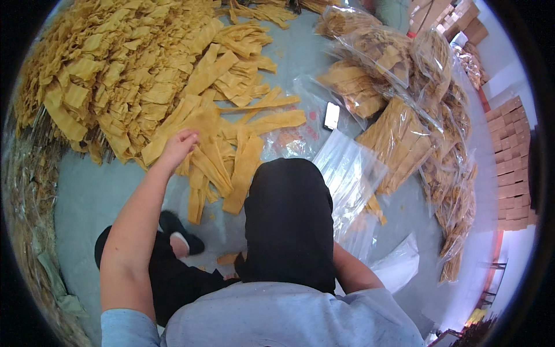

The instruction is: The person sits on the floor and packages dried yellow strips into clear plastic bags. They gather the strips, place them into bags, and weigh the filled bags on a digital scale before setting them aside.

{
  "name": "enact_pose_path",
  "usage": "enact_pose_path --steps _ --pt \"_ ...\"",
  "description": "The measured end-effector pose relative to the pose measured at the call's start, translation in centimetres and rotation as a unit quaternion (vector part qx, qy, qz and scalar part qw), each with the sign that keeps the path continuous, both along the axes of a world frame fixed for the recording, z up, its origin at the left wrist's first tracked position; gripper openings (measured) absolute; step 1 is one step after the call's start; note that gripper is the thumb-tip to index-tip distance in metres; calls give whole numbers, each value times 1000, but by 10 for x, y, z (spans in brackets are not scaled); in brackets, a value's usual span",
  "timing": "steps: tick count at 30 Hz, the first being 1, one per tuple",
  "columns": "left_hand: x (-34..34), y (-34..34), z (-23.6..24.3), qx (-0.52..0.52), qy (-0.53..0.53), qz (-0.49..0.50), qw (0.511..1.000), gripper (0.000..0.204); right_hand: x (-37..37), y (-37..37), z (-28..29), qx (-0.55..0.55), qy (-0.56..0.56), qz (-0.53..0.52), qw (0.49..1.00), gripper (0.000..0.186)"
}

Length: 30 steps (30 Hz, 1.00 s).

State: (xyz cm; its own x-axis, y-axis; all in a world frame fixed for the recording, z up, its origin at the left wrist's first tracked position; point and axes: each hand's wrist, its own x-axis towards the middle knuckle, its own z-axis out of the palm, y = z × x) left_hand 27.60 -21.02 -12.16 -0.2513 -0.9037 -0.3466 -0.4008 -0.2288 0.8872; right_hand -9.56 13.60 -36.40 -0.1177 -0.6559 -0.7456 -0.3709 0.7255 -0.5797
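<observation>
My left hand (181, 146) reaches out over a loose spread of long, flat yellow strips (245, 168) that look like dried bean curd sheets. Its fingers are curled together against one of the strips at the edge of the big heap. My right forearm (354, 270) goes down behind my raised knee (289, 214), which hides the hand. Just right of the knee lies a clear plastic bag (350, 173), flat on the floor.
A tall heap of yellow strips (127, 63) fills the far left. Clear bags packed with strips (399, 139) are piled at the right. A white phone-like object (331, 116) lies between. My shoe (182, 234) rests on the grey floor. Stacked cardboard boxes (511, 168) stand far right.
</observation>
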Motion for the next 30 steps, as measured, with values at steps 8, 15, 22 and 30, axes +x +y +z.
enact_pose_path --steps 8,15,22,30 --pt "-4 0 57 -92 -85 -139 982 51 -110 -134 -1 -292 125 95 943 22" --pt "-3 11 117 -86 -139 -273 948 43 -177 -324 25 -264 313 -81 909 30" --pt "31 -40 75 18 -228 -219 948 40 -244 -397 -26 -91 486 26 869 38" --pt "50 -66 33 94 -234 -227 941 40 -243 -446 -53 12 468 18 884 54"
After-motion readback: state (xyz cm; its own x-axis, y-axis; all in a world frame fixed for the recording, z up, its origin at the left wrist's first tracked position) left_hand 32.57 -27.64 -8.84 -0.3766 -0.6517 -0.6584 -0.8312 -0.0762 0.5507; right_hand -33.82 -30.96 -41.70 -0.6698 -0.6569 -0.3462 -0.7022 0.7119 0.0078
